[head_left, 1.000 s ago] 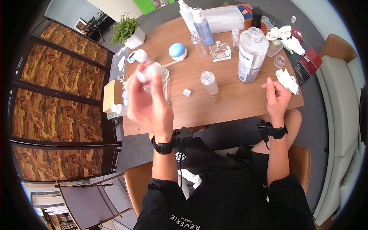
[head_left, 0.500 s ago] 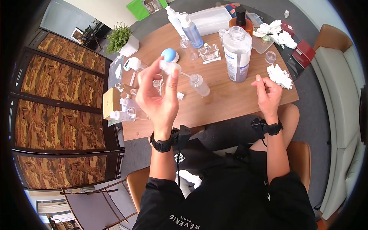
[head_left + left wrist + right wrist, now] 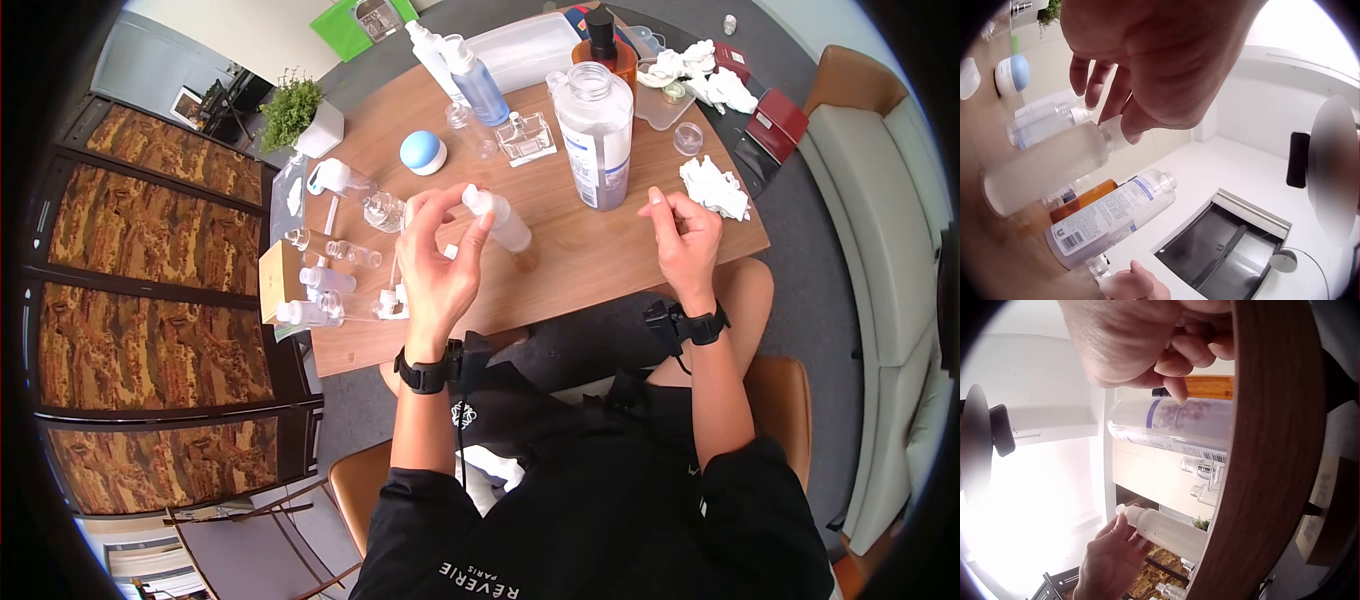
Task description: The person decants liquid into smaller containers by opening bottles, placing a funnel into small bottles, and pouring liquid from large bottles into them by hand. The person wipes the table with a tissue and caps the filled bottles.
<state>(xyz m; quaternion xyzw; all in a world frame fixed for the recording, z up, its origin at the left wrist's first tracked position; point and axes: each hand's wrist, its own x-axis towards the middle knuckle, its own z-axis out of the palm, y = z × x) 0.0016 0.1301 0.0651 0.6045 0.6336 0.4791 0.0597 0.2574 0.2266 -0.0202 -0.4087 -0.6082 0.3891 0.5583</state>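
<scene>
Room, from where I am standing: brown patterned panels [image 3: 160,250] are lining the left side, and a wooden desk [image 3: 600,250] is taking up the middle. A leafy plant [image 3: 290,115] is standing in a white pot at the desk's far left corner. Nearer, along the left end, several small clear bottles [image 3: 328,278] are lying close together. A white jar with a blue lid [image 3: 423,153] is sitting just right of these.

Left hand [image 3: 440,270]: the grip is nearly closed, thumb and forefinger pinching a white top [image 3: 478,200] at the mouth of a frosted bottle [image 3: 510,230]. The bottle is standing upright on the desk, just right of the hand. How firmly the top is seated, I cannot tell.

Behind, a blue pump bottle [image 3: 480,90] and a square glass bottle [image 3: 526,140] are standing near each other. Further right, a large labelled bottle [image 3: 597,140] is showing an uncapped mouth.

Right hand [image 3: 688,245]: hovering or resting by the near edge, cannot tell which; fingers are curling loosely, the grip holding nothing visible. Crumpled white tissue [image 3: 715,188] is lying just beyond it. A pale sofa [image 3: 870,250] is closing off the right side.
</scene>
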